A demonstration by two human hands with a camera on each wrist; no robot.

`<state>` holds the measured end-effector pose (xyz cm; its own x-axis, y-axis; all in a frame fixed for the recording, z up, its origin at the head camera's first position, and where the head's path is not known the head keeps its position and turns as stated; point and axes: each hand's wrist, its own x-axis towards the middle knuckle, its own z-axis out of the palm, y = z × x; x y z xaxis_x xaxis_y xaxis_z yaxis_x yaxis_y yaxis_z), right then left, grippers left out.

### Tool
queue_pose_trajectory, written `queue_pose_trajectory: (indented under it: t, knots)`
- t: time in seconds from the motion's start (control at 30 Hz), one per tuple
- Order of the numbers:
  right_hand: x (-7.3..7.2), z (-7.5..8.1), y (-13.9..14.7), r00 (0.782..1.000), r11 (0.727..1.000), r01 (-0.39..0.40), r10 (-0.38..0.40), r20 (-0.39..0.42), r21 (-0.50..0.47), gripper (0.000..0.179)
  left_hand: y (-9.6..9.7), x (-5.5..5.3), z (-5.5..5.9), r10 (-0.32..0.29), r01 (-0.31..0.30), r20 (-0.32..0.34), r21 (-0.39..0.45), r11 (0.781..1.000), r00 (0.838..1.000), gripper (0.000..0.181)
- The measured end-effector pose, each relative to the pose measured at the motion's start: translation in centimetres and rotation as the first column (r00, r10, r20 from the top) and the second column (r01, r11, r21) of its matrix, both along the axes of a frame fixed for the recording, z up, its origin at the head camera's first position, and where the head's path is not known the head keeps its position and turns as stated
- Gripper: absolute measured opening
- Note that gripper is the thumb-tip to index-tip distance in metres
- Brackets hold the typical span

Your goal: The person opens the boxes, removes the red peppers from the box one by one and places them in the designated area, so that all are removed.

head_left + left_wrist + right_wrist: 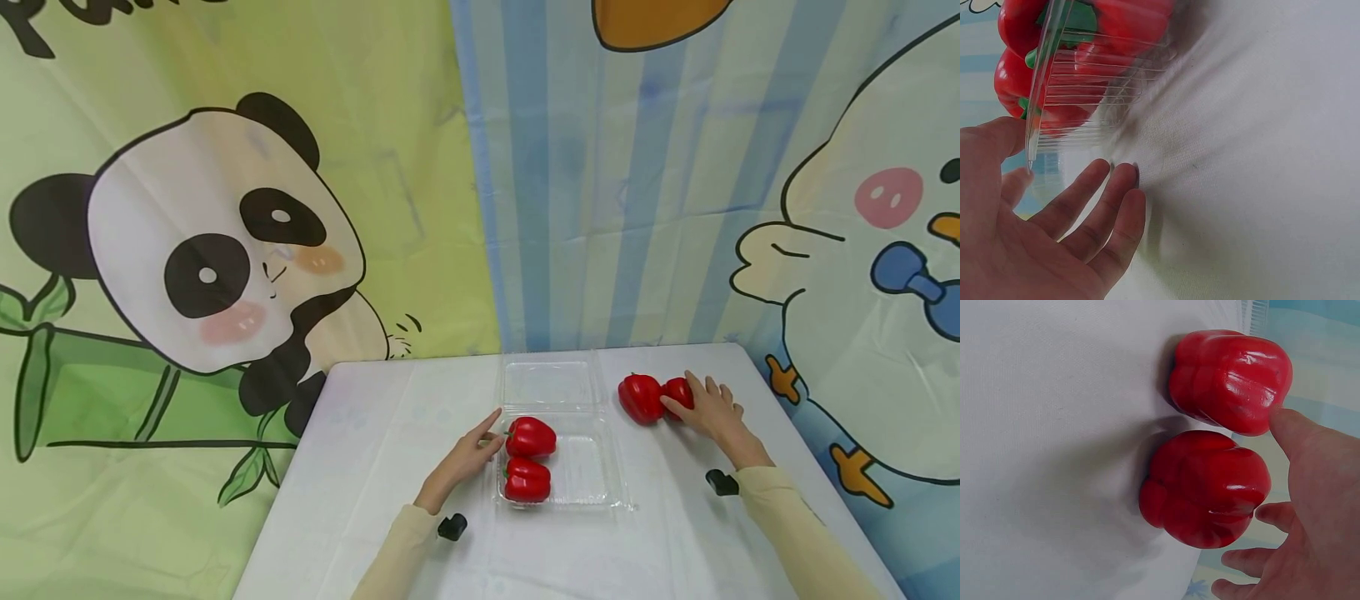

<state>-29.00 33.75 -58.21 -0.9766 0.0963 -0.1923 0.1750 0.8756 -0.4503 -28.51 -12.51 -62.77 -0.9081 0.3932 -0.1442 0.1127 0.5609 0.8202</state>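
Note:
Two red bell peppers sit one behind the other in the left half of a clear plastic clamshell box [588, 467], the rear pepper [531, 437] and the front pepper [527, 481]. My left hand [472, 454] is at the box's left rim, thumb and index finger by the edge, the other fingers loosely spread over the cloth in the left wrist view. Right of the box lie two more peppers side by side, a left one [640, 398] and a right one [678, 395]. My right hand [711, 408] reaches over the right pepper with fingers spread, its thumb near the left one.
The box's clear lid [551, 383] lies folded back behind it. A white cloth covers the table [390, 417]. Cartoon curtains, with a panda [202, 250] at left, stand behind the table. Small black devices hang at both wrists.

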Motion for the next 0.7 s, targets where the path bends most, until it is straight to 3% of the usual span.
queue_pose_trajectory:
  t: [0.7]
  knots:
    - [0.2,1.4,-0.9,1.000,1.000,-0.019,0.019,0.007,-0.001,0.094,0.0,0.0,-0.1,0.001,-0.001,0.000,-0.006,1.000,1.000,0.060]
